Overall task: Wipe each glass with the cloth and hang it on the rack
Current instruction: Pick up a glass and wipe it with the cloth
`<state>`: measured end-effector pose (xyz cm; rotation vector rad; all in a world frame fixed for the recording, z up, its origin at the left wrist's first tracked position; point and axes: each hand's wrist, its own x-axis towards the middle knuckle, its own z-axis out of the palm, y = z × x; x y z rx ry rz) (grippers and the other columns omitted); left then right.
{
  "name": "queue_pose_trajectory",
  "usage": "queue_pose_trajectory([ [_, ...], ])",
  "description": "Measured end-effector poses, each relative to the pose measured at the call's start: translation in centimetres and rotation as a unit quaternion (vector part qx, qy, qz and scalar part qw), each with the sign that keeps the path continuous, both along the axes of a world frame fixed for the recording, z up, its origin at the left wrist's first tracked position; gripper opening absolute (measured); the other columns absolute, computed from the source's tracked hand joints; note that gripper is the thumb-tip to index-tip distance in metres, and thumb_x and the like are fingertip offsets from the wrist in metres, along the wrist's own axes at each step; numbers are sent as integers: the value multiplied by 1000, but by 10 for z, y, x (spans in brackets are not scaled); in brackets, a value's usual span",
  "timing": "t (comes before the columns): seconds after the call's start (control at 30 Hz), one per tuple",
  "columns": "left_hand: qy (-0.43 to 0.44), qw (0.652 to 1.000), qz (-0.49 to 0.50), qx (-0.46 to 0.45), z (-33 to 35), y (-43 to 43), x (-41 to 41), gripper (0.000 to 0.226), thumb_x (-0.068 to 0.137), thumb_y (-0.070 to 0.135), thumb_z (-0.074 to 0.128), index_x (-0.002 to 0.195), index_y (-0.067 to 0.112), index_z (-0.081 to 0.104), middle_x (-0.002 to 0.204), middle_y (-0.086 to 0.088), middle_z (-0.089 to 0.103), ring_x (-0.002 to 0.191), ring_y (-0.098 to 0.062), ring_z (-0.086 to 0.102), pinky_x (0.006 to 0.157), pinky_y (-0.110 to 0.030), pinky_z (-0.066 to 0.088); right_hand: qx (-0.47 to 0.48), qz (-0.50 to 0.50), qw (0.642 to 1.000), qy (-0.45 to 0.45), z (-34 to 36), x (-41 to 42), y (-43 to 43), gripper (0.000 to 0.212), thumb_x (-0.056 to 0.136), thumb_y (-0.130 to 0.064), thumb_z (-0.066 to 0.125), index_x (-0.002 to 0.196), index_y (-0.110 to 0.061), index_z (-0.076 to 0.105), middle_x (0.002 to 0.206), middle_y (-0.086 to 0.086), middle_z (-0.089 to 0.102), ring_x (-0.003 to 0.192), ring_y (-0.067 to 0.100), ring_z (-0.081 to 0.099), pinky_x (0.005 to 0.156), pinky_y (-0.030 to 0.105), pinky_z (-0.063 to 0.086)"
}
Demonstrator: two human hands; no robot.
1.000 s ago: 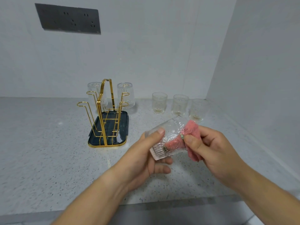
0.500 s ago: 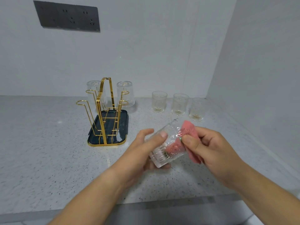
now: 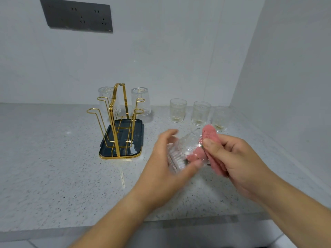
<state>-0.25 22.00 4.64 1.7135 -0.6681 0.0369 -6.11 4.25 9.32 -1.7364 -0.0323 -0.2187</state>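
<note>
My left hand (image 3: 161,169) grips a clear ribbed glass (image 3: 180,151), held on its side above the counter. A pink cloth (image 3: 211,140) is pushed partly into the glass's mouth and pinched by my right hand (image 3: 238,160). A gold wire rack (image 3: 116,122) on a dark tray (image 3: 138,138) stands to the left, with two glasses hung upside down on its far prongs, one on the left (image 3: 107,99) and one on the right (image 3: 140,101). Three upright glasses stand in a row behind my hands: left (image 3: 177,110), middle (image 3: 200,113), right (image 3: 220,118).
The speckled grey counter (image 3: 53,167) meets white walls behind and at the right. A dark socket panel (image 3: 77,16) is on the back wall. The counter's front edge (image 3: 89,228) runs just below my forearms.
My left hand has shifted its hold on the glass, with the fingers now wrapping its lower side. The cloth stays in the mouth of the glass.
</note>
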Motion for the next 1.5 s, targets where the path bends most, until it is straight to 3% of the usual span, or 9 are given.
queue_pose_trajectory([
  [0.13, 363, 912, -134, -135, 9, 3, 3, 71, 76, 49, 84, 136, 26, 53, 119, -8, 73, 87, -28, 78, 72, -43, 65, -34, 17, 998, -47, -7, -1, -5, 39, 92, -42, 64, 77, -5, 64, 52, 3, 45, 50, 17, 37, 54, 33, 34],
  [0.27, 398, 886, -152, -184, 8, 7, 2, 62, 82, 45, 71, 129, 6, 55, 94, -11, 72, 67, -24, 69, 57, -37, 63, -54, 43, 996, -53, -9, -4, -5, 31, 91, -40, 66, 77, -12, 67, 56, 6, 46, 53, 20, 38, 51, 27, 34],
  [0.4, 36, 998, -49, -12, -3, 10, 0, 47, 87, 33, 81, 122, 28, 51, 114, 15, 63, 91, -8, 70, 75, -28, 62, -31, 23, 999, -25, -9, -2, -5, 47, 90, -45, 63, 80, 1, 67, 53, 11, 47, 49, 21, 40, 55, 34, 37],
  [0.47, -272, 954, 54, 117, -15, 11, 7, 59, 83, 36, 81, 132, 30, 48, 130, 10, 52, 112, -12, 62, 90, -30, 59, 20, 16, 1000, 1, -7, 0, -3, 43, 90, -42, 64, 66, -6, 65, 47, 11, 44, 46, 22, 40, 63, 49, 43],
  [0.53, -394, 903, 79, 149, -21, 9, 10, 68, 79, 31, 85, 136, 25, 48, 138, -3, 49, 123, -24, 57, 96, -36, 56, 39, 19, 999, 11, -6, 2, -2, 46, 94, -40, 65, 65, -4, 65, 45, 10, 43, 46, 24, 40, 72, 66, 44],
  [0.67, -140, 982, 23, 121, -7, 5, 4, 77, 76, 46, 88, 137, 45, 40, 135, 27, 50, 124, 5, 51, 106, -20, 47, -31, 2, 1000, -8, -4, 4, -4, 57, 91, -47, 64, 74, 7, 58, 48, 11, 50, 43, 17, 38, 56, 34, 40],
  [0.93, 33, 984, -45, 172, -4, 3, 5, 58, 75, 52, 82, 125, 42, 55, 104, 16, 74, 91, -4, 72, 85, -35, 60, -130, 11, 991, -11, 0, 3, 2, 49, 97, -44, 58, 69, -4, 61, 50, 8, 54, 49, 17, 48, 60, 16, 43],
  [1.2, 297, 930, -91, -199, 10, 6, 12, 58, 77, 20, 82, 131, 15, 60, 113, -6, 79, 101, -25, 77, 80, -35, 64, 83, -152, 985, -25, -8, 12, -12, 32, 107, -30, 49, 111, -11, 73, 102, 11, 81, 97, 27, 79, 103, 43, 54],
  [1.5, 234, 920, -51, -309, 8, -20, 7, 37, 80, 10, 82, 114, 15, 70, 107, -11, 79, 102, -25, 76, 88, -33, 61, 328, -89, 940, 31, -35, 18, 40, 70, 103, -56, 43, 131, 6, 61, 130, 34, 63, 124, 40, 64, 114, 50, 45],
])
